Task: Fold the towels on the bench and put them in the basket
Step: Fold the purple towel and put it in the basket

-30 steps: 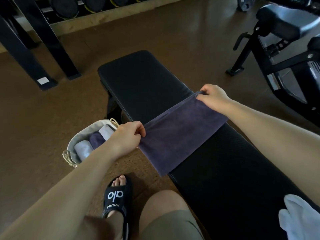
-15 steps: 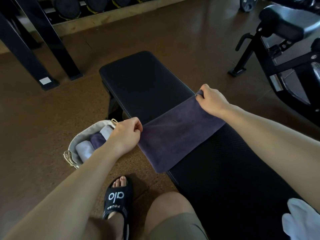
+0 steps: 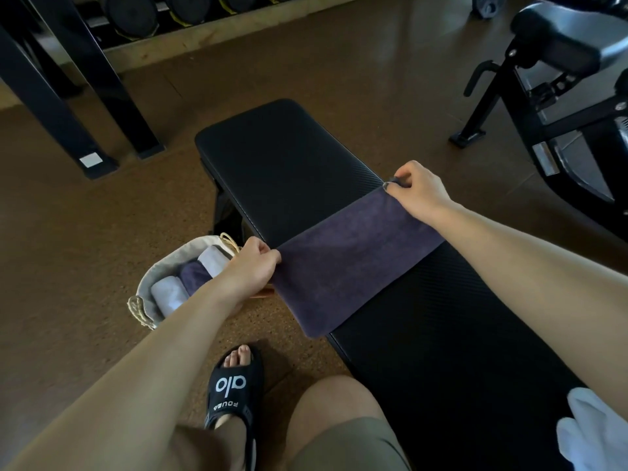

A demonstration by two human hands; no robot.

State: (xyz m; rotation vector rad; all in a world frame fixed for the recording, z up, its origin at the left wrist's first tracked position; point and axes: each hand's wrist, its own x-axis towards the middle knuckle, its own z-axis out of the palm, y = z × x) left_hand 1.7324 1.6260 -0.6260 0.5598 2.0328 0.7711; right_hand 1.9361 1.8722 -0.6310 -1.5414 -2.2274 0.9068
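A dark purple towel (image 3: pixel 346 263) lies stretched across the black bench (image 3: pixel 282 158), its near corner hanging over the bench's left edge. My left hand (image 3: pixel 253 266) pinches the towel's left end, off the bench side. My right hand (image 3: pixel 419 190) grips the far right corner on the bench top. A pale fabric basket (image 3: pixel 163 270) with rope handles stands on the floor left of the bench. It holds rolled white towels (image 3: pixel 168 295) and a purple one (image 3: pixel 193 273). A white towel (image 3: pixel 594 433) lies on the bench at the bottom right.
My knee in olive shorts (image 3: pixel 339 430) and my foot in a black slide sandal (image 3: pixel 234 389) are on the brown floor below the basket. Black rack legs (image 3: pixel 85 107) stand at the far left. A black exercise machine (image 3: pixel 550 96) fills the right side.
Both hands still hold the purple towel by its ends. The towel has been drawn a little flatter and tauter across the bench; the hands barely shifted.
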